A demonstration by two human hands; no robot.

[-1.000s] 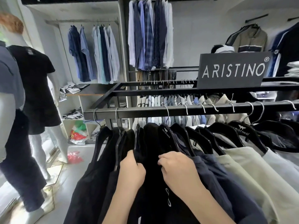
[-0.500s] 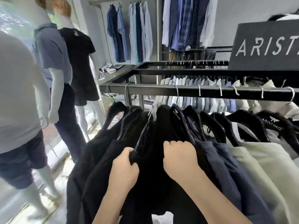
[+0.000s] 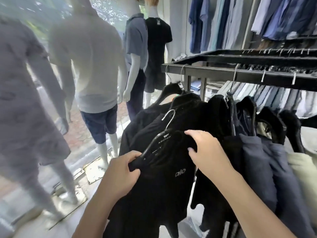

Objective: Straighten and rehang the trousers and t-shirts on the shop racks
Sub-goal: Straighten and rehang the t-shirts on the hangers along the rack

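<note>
1. Two hands of ours hold one black t-shirt [image 3: 163, 194], the one with a small pale "alo" mark on the chest. It sits low in front of us at the near end of the rack.
2. Our left hand [image 3: 120, 172] grips the left end of its black hanger [image 3: 159, 145], with fingers and thumb curled round the tip.
3. Our right hand [image 3: 207, 152] clasps the shirt's other shoulder, fingers curved over the top and thumb pressed into the cloth from below.
4. We hold the hanger tilted, and "ARISTINO" shows on it in white. Its silver hook [image 3: 169, 117] points up, catches on nothing and sits well below the rail [image 3: 214, 73].
5. Just behind the shirt, more black tops [image 3: 192, 107] hang on black hangers from that dark metal rail. To their right come navy garments [image 3: 257, 160], then a pale green one [image 3: 303, 177], all packed close.
6. Beyond the rail, a row of pale grey and blue garments [image 3: 277, 98] hangs on the rack's far side.
7. To our left, four mannequins [image 3: 92, 66] stand by the shop window, the nearest one blurred.
8. On the far wall hang blue and white shirts [image 3: 223, 23].
</note>
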